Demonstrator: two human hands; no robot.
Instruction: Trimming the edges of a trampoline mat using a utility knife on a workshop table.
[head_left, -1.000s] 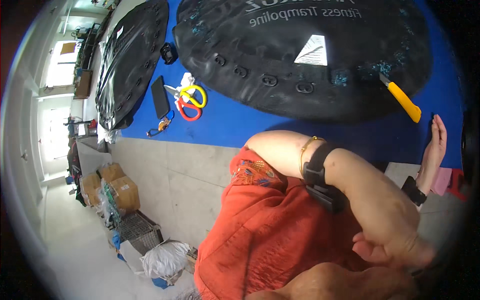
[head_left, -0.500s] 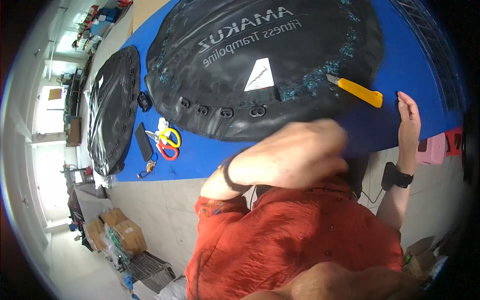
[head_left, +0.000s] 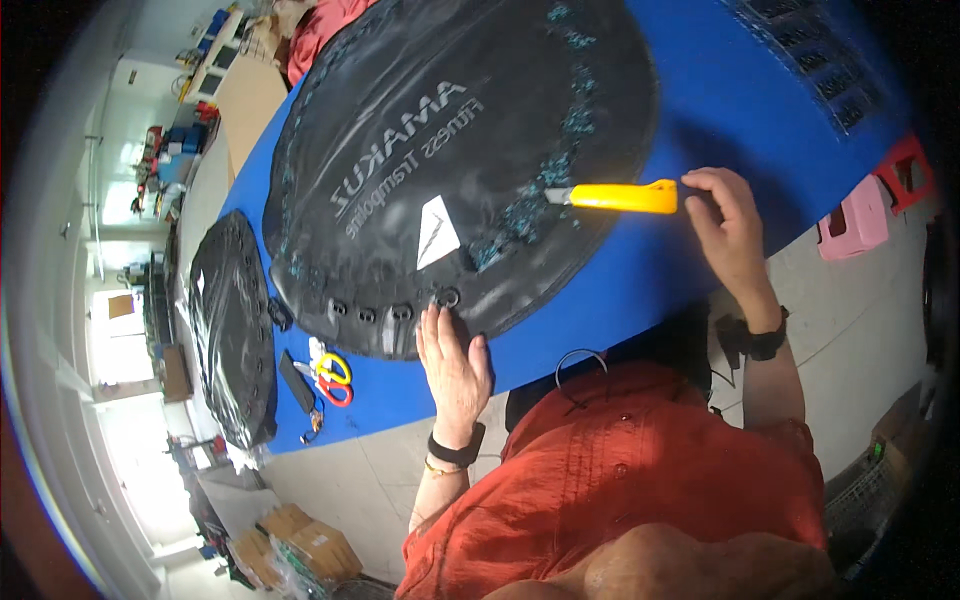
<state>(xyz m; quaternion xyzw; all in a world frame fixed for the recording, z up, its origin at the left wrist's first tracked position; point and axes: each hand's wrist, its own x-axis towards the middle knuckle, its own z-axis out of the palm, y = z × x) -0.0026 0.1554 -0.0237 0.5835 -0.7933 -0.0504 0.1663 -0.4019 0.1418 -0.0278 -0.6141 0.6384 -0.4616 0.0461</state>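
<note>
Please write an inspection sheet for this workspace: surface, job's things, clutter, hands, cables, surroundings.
Surface: blue table, mostly covered.
Job's things: round black trampoline mat with edge loops; yellow utility knife on its rim.
Clutter: second black mat, scissors, dark flat tool.
Hands: left hand flat on the mat edge, open; right hand at the knife's end, grip unclear.
Cables: nothing seen.
Surroundings: pink stool, cardboard boxes on the floor.
</note>
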